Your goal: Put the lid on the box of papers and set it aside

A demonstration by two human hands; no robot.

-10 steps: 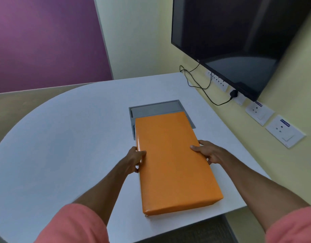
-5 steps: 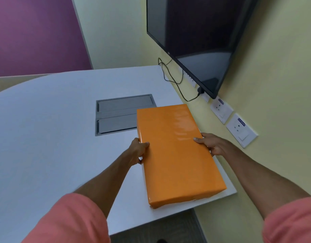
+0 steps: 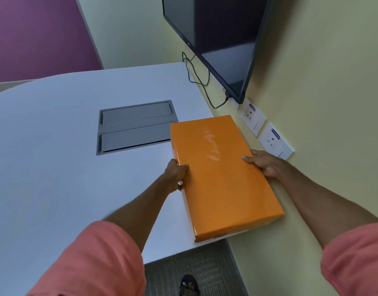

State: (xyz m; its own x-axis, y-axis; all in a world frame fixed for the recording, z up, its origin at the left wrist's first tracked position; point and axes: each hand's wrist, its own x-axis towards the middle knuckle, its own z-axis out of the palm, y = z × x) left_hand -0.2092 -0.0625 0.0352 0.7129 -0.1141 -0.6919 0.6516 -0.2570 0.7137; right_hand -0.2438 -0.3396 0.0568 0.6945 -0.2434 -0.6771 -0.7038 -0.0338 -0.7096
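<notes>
A glossy orange box [image 3: 222, 178] with its lid on lies flat at the right end of the white table [image 3: 55, 167], close to the yellow wall. My left hand [image 3: 176, 174] grips its left long side, thumb on top. On the opposite long side my right hand [image 3: 262, 163] holds the box, fingers over the top edge. The box's near end sits at the table's front edge. The papers inside are hidden.
A grey recessed cable hatch [image 3: 134, 127] sits in the table just left of the box. A wall-mounted dark screen [image 3: 215, 39] hangs above, with a black cable [image 3: 196, 75] trailing down. Wall sockets [image 3: 267, 135] are to the right. Grey carpet and a sandalled foot [image 3: 189, 285] show below.
Both hands have slid the box to the right, off the grey hatch and up against the wall side of the table. The grip on both sides is unchanged.
</notes>
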